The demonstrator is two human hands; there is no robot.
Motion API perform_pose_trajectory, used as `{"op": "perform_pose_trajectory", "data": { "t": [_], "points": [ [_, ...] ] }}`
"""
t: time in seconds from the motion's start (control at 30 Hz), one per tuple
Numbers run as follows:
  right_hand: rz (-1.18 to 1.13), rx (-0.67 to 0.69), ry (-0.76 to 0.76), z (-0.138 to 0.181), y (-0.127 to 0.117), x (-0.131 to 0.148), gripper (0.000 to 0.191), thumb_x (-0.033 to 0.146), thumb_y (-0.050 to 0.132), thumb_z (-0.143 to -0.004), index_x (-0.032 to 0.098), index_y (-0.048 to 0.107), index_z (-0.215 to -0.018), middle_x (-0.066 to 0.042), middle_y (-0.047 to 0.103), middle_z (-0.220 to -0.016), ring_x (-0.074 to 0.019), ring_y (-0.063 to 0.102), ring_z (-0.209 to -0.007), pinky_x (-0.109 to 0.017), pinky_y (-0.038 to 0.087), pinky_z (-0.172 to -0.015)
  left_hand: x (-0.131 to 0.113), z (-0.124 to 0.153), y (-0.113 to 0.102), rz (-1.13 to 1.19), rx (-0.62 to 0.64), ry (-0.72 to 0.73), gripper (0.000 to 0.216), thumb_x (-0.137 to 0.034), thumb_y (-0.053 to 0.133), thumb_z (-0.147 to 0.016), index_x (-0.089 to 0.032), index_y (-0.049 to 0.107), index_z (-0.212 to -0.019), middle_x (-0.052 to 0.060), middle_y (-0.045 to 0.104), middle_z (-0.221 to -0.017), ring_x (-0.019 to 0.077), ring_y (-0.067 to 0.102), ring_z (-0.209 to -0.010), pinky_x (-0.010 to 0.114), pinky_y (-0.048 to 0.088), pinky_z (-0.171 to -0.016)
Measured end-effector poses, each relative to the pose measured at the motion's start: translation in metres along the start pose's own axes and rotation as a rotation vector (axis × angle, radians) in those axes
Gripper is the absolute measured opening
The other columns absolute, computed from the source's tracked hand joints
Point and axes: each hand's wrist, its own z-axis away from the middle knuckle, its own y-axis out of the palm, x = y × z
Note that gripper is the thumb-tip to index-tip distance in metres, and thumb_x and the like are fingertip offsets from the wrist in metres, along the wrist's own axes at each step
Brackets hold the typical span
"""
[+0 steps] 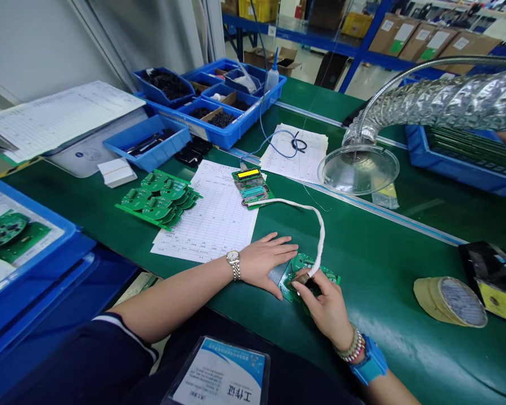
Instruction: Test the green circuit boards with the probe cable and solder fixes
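My right hand pinches the brown connector at the end of a white-wrapped cable, pressed against a green circuit board on the table. Flat beside that board lies my left hand, its fingers spread and the tips near the board's left edge. From the connector the cable arcs back to a small programmer board with a lit yellow display. To the left, a stack of green circuit boards rests partly on a printed sheet. My fingers hide part of the connector.
Blue parts bins stand at the back left, with a blue tray before them. A clear fume hood on a foil duct hangs at the right. A tape roll lies at the right; a blue crate holds boards.
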Motion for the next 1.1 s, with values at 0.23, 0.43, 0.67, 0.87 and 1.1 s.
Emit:
{"op": "perform_pose_trajectory", "data": {
  "t": [0.23, 0.43, 0.67, 0.87, 1.1],
  "points": [
    [0.005, 0.005, 0.004, 0.000, 0.000, -0.002, 0.008, 0.027, 0.057, -0.082, 0.020, 0.057, -0.081, -0.003, 0.063, -0.076, -0.0161, 0.058, -0.068, -0.028, 0.047, -0.066, 0.001, 0.000, 0.001, -0.007, 0.002, 0.000, 0.096, -0.070, 0.056, -0.064, -0.011, 0.035, -0.136, 0.012, 0.032, -0.143, 0.0305, 0.019, -0.135, 0.051, 0.010, -0.110],
    [-0.049, -0.001, 0.045, -0.003, -0.002, 0.005, 0.009, 0.028, 0.056, -0.083, 0.019, 0.056, -0.081, -0.003, 0.063, -0.075, -0.0153, 0.058, -0.069, -0.028, 0.047, -0.067, 0.002, 0.001, -0.004, -0.017, 0.036, -0.002, 0.094, -0.071, 0.054, -0.066, -0.013, 0.034, -0.136, 0.013, 0.031, -0.144, 0.0314, 0.020, -0.135, 0.051, 0.009, -0.109],
    [-0.015, -0.315, 0.258, -0.013, -0.079, -0.031, 0.039, 0.037, 0.052, -0.081, 0.016, 0.046, -0.113, -0.004, 0.060, -0.077, -0.0180, 0.059, -0.070, -0.034, 0.049, -0.066, 0.000, 0.001, -0.009, -0.092, 0.099, -0.013, 0.105, -0.076, 0.051, -0.063, -0.015, 0.019, -0.142, 0.015, 0.017, -0.148, 0.0322, 0.014, -0.136, 0.051, 0.007, -0.109],
    [0.281, -0.430, 0.216, 0.017, -0.099, -0.059, 0.035, 0.036, 0.055, -0.079, 0.017, 0.056, -0.108, -0.014, 0.058, -0.111, -0.0238, 0.057, -0.093, -0.041, 0.049, -0.075, -0.014, -0.010, -0.007, -0.113, 0.150, 0.005, 0.104, -0.074, 0.052, -0.064, -0.015, 0.017, -0.143, 0.016, 0.012, -0.149, 0.0349, 0.011, -0.136, 0.055, 0.008, -0.108],
    [-0.111, -0.295, 0.319, 0.025, -0.068, -0.051, 0.028, 0.034, 0.057, -0.078, 0.017, 0.060, -0.100, -0.010, 0.064, -0.099, -0.0180, 0.061, -0.083, -0.035, 0.051, -0.074, -0.023, -0.016, -0.005, -0.082, 0.037, 0.000, 0.097, -0.069, 0.058, -0.064, -0.013, 0.028, -0.137, 0.019, 0.032, -0.141, 0.0331, 0.026, -0.132, 0.051, 0.019, -0.109]
  ]
}}
